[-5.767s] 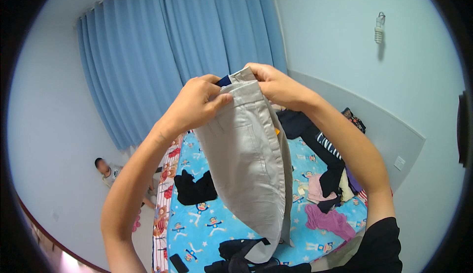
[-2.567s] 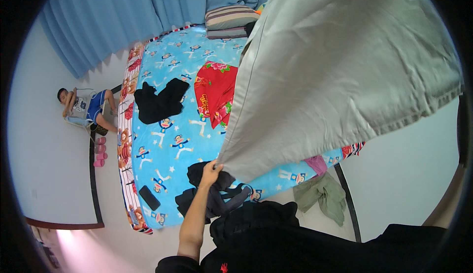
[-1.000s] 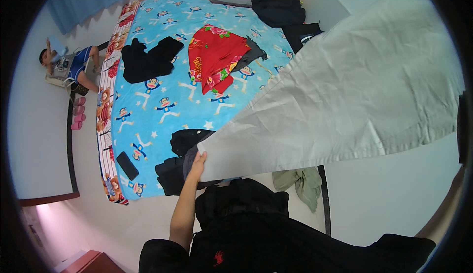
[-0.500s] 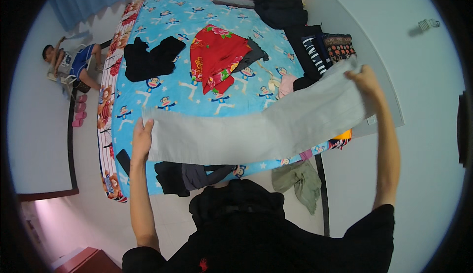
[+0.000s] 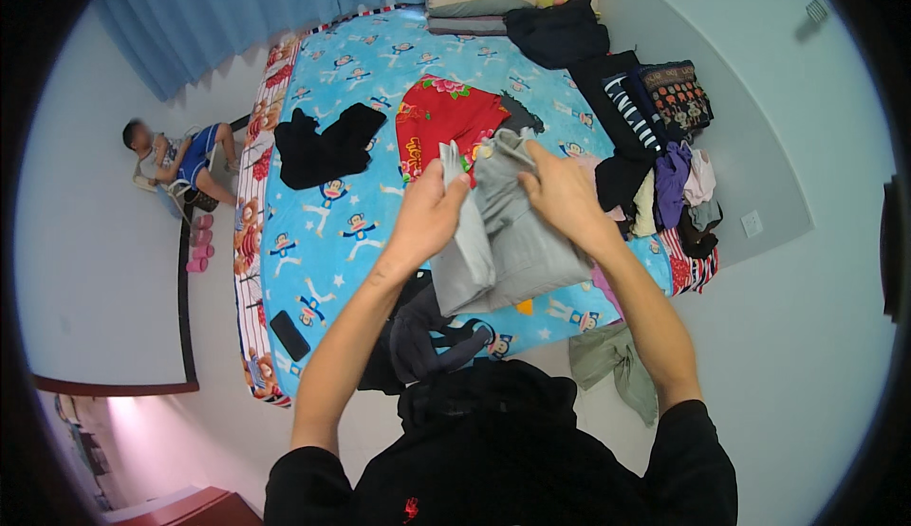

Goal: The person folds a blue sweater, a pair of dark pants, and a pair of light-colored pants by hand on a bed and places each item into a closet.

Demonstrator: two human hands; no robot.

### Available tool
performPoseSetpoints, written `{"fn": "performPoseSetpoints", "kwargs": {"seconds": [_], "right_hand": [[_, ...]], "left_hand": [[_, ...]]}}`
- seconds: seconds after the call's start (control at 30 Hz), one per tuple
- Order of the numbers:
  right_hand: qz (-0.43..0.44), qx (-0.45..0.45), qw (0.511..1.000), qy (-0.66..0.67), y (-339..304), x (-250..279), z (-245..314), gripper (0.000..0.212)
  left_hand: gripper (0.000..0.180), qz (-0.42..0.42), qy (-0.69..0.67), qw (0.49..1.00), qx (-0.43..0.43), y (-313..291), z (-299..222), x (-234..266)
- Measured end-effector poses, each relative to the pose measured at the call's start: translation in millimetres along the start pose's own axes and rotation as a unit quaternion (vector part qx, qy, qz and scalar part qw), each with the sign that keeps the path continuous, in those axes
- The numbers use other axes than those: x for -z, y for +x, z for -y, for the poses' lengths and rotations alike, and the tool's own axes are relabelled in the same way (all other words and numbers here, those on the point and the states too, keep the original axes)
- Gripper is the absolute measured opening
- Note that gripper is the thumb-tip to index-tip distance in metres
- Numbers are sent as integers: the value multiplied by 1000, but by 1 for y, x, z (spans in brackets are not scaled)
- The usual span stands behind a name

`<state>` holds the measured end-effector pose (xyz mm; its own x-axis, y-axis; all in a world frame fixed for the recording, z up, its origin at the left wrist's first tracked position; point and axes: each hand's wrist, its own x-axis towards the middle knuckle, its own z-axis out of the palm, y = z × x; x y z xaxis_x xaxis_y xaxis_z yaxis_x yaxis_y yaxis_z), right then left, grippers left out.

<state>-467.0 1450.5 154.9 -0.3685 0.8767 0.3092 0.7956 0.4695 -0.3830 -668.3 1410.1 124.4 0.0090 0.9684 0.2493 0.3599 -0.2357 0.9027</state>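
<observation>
A pair of light grey trousers [image 5: 527,256] hangs doubled over in front of my chest, above the near part of the bed. My left hand [image 5: 432,215] pinches one end of the cloth between thumb and fingers. Close to it, my right hand [image 5: 562,192] grips the gathered end, which looks like the waistband. Past the cloth lies a red garment with flowers [image 5: 441,113], partly over a dark grey one [image 5: 520,113]. Black clothing [image 5: 327,147] is spread to its left. Below my left forearm, dark grey clothing [image 5: 418,332] rests at the bed's near edge.
The bed [image 5: 313,241] has a blue patterned sheet. A black phone [image 5: 289,335] lies near its left edge. Folded clothes [image 5: 631,109] and a purple garment [image 5: 674,184] line the right side. Olive clothing [image 5: 617,365] hangs low at the near side. A person [image 5: 185,156] sits at far left.
My hands have come together from wide apart, bringing the ends of the trousers close. The stretched cloth is now folded double and hangs down between them.
</observation>
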Motion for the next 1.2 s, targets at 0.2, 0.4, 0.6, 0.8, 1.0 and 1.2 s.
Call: {"fn": "performPoseSetpoints", "kwargs": {"seconds": [0.2, 0.4, 0.6, 0.8, 1.0, 1.2], "right_hand": [[59, -39, 992, 108, 0, -8, 29, 26], [185, -79, 876, 437, -7, -15, 31, 30], [146, -40, 913, 378, -5, -30, 29, 46], [212, -127, 870, 427, 52, -103, -23, 62], [240, -67, 895, 370, 113, -136, 19, 47], [230, -168, 696, 659, 179, -111, -82, 48]], "left_hand": [[27, 52, -198, 976, 71, 0, -27, -32], [19, 27, -302, 942, 142, -5, -10, -30], [44, 100, -314, 933, 143, 3, 3, -14], [66, -30, -264, 955, 132, 13, 20, 16], [42, -343, -213, 909, 100, 1, 56, 31], [29, -430, -156, 883, 106, -30, 77, 13]]}}
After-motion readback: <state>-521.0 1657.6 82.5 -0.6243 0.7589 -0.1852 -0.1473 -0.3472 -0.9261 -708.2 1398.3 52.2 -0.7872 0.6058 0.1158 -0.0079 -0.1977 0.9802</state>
